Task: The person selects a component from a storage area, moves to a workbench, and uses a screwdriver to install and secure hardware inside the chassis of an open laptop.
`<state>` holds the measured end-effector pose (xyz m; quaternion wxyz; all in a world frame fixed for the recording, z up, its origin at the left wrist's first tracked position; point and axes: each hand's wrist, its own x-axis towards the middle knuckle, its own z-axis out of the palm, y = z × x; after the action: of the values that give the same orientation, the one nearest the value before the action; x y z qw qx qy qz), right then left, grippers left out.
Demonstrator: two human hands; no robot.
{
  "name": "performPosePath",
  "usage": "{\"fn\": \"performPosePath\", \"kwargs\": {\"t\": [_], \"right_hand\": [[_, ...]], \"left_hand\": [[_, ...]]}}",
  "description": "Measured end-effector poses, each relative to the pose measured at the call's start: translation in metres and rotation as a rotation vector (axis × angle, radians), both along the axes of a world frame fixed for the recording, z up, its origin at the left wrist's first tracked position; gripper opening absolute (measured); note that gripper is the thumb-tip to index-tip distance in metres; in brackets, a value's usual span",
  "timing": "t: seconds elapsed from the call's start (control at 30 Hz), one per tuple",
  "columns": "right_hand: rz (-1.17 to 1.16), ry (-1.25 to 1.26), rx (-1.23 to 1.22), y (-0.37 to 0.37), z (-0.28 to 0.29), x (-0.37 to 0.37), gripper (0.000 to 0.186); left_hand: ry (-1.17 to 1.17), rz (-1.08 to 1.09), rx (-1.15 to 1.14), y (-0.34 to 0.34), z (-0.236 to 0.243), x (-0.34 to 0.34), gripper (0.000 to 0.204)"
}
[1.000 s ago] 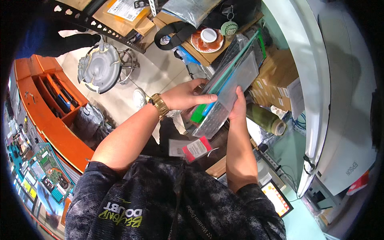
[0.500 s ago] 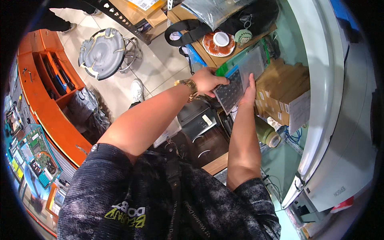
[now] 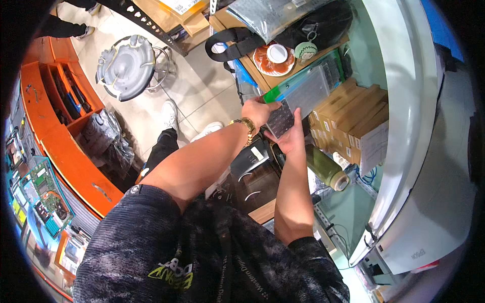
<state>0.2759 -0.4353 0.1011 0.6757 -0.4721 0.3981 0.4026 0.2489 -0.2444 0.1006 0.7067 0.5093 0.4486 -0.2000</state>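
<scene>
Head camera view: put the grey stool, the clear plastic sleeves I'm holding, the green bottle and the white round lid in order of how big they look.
1. Grey stool and clear plastic sleeves: too close to rank.
2. Green bottle.
3. White round lid.

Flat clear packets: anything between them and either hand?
Nothing visible. The left hand pinches the flat clear packets at their near end; the right hand meets their lower edge. Their undersides are hidden.
</scene>
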Motion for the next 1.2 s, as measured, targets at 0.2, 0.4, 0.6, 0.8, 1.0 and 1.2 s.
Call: {"fn": "performPosePath", "kwargs": {"t": [0.2,0.4,0.6,0.8,1.0,1.2], "right_hand": [[-0.137,-0.117,-0.112,0.002,-0.03,0.018,0.097],[-0.238,-0.121,-0.109,0.012,-0.02,0.039,0.095],[-0.202,-0.219,-0.313,0.022,-0.032,0.004,0.09],[0.006,0.022,-0.231,-0.008,-0.039,-0.011,0.066],[-0.37,-0.111,-0.235,0.008,-0.03,0.005,0.053],[-0.685,-0.095,-0.092,0.03,-0.028,0.019,0.041]], "left_hand": [[-0.139,0.056,-0.101,-0.002,-0.012,-0.004,0.073],[-0.271,0.138,0.309,0.047,0.008,-0.012,0.063],[-0.552,0.347,0.007,0.151,0.081,0.054,0.055],[-0.596,0.335,-0.22,0.188,0.084,0.094,0.034],[-0.63,0.345,-0.277,0.192,0.06,0.096,0.036],[-0.579,0.231,-0.375,0.199,0.053,0.121,0.042]]}}
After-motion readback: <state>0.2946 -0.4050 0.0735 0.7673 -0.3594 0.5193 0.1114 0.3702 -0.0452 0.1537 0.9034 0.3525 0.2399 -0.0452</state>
